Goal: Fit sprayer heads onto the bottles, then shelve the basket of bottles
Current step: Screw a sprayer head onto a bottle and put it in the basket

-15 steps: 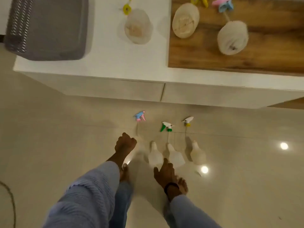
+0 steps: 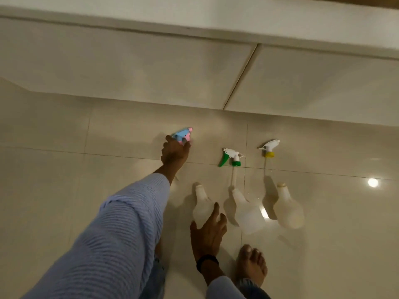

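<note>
A ribbed blue sleeve is seen stretched across the tiled floor, well to the left of the middle bottle. The left hand is found up and to the left of that bottle, its fingers curled round the blue and pink sprayer head, which is gripped at its lower part. Just left of the middle bottle the left bottle is laid on its side, neck pointing away from the person. Its wide end is clasped by the right hand, thumb on one side and bent fingers over the other; a black wristband is worn. Beyond the middle bottle's neck the green and white sprayer head is laid, its dip tube pointed at that neck. To the right, the yellow and white sprayer head is placed, with the right bottle just beside the middle one. A bare foot is planted nearer the person than the middle bottle
</note>
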